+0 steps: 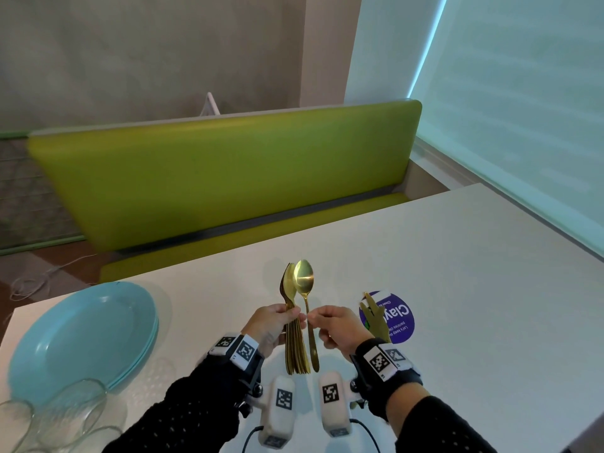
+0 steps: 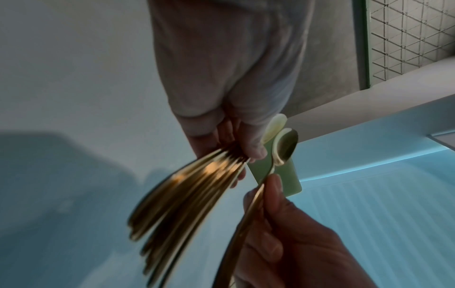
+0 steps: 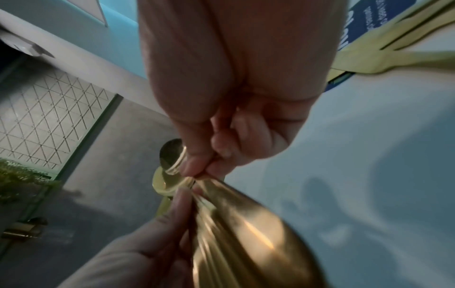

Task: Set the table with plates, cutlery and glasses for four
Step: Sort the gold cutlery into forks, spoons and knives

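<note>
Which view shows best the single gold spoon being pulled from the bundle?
The head view: the single spoon shows whole, bowl up, pinched by the right hand beside the bundle of cutlery in the left hand. The left wrist view shows its bowl and a blurred handle; the right wrist view, only part of the bowl.

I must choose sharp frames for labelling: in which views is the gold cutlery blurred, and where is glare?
Head view: sharp, with glare on the single spoon bowl. Left wrist view: the cutlery bundle is smeared and dim. Right wrist view: the bundle is blurred close to the lens, with bright streaks.
</note>
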The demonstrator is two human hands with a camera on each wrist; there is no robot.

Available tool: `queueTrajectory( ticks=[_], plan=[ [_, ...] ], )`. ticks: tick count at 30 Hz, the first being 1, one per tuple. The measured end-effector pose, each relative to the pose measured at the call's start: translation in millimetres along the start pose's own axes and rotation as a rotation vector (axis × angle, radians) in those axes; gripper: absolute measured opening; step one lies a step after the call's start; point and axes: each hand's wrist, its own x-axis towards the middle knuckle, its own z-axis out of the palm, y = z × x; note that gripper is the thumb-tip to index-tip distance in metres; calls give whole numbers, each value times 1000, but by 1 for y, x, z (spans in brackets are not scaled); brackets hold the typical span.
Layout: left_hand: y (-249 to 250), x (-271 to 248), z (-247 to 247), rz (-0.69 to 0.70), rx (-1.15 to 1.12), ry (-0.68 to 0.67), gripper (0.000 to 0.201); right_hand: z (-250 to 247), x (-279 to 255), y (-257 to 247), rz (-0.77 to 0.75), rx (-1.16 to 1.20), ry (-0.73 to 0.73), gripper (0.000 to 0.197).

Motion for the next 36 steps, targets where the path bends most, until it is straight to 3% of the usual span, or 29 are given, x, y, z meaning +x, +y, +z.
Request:
queueTrajectory(
  ticks=[12,20,24,28,36],
  plan=[
    [-12,-39,-7,11,36,-83,9,19,-35,10,-24,-93,26,16],
    [-30,-88,-35,14,174,-158,13,62,-86,18,-98,-497,130,23],
    [-48,-123,-57,20,290,-179,8,94,-124,30,-94,-570,140,11],
    [-71,-156,-86,50,436,-149,11,119,-159,44,-51,-604,104,13],
    [-120,-210,-161,120,857,-37,13,126,-206,77,41,-631,232,9]
  ],
)
